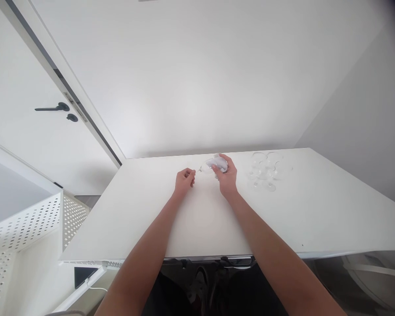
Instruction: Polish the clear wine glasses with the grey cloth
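Note:
My right hand (226, 176) is closed round a white cloth (218, 164) pressed into the bowl of a clear stemmed glass (208, 167), which lies tilted with its stem pointing left. My left hand (184, 181) is curled, its fingertips pinched near the stem's end; whether they touch it is hard to tell. Both hands hover just over the white table (191, 219), near its far edge.
Several clear stemmed glasses (266, 170) stand in a group to the right of my right hand. A white wall rises behind the table. A white door with a black handle (54, 107) is at the left, and a perforated white shelf (26, 224) stands below it.

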`<state>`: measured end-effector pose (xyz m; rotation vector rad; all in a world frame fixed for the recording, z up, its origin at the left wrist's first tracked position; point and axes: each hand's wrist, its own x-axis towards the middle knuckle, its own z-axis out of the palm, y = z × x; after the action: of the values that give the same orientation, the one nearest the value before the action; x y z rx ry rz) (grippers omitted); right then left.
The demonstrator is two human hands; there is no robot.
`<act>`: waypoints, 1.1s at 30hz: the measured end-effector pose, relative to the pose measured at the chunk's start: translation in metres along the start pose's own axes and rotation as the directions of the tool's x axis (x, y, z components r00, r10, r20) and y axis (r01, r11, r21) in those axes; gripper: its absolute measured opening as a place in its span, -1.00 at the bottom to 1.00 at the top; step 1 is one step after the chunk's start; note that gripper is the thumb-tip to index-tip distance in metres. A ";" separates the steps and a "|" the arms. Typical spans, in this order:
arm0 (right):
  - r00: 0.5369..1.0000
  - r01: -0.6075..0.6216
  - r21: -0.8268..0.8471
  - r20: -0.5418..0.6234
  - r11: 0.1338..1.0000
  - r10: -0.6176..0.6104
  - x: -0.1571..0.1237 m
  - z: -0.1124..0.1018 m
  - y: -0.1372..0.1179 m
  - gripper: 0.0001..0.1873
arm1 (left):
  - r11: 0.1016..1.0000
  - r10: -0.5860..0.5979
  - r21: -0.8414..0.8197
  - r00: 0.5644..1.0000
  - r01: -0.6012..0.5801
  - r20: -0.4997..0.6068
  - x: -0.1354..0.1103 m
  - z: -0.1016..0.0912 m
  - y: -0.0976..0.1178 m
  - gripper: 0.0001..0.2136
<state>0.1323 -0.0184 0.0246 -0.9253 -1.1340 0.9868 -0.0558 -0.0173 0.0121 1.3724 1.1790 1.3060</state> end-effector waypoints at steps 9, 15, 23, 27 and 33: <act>0.988 0.058 0.303 -0.153 0.951 -0.011 0.007 -0.003 0.009 -0.41 | 0.989 -0.084 -0.072 0.894 0.128 0.440 -0.006 0.002 0.003 -0.72; 0.988 0.044 0.382 -0.154 0.923 0.017 0.014 -0.011 0.010 -0.52 | 0.982 -0.073 -0.123 0.892 0.142 0.445 -0.004 0.000 0.003 -0.67; 0.974 -0.227 0.352 0.059 0.908 0.220 0.013 -0.004 0.014 -0.57 | 0.951 -0.007 -0.284 0.926 0.123 0.377 -0.003 -0.002 0.008 -0.65; 0.976 -0.215 0.424 0.122 0.880 0.180 0.009 -0.004 0.012 -0.66 | 0.975 -0.009 -0.197 0.904 0.103 0.428 -0.005 -0.001 0.009 -0.67; 0.959 -0.250 0.383 0.227 0.890 0.171 0.006 -0.002 0.009 -0.63 | 0.960 -0.058 -0.231 0.921 0.157 0.385 -0.005 -0.003 0.011 -0.61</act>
<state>0.1341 -0.0097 0.0173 -0.6309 -0.9387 1.4534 -0.0581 -0.0245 0.0223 1.2741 0.7810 1.0182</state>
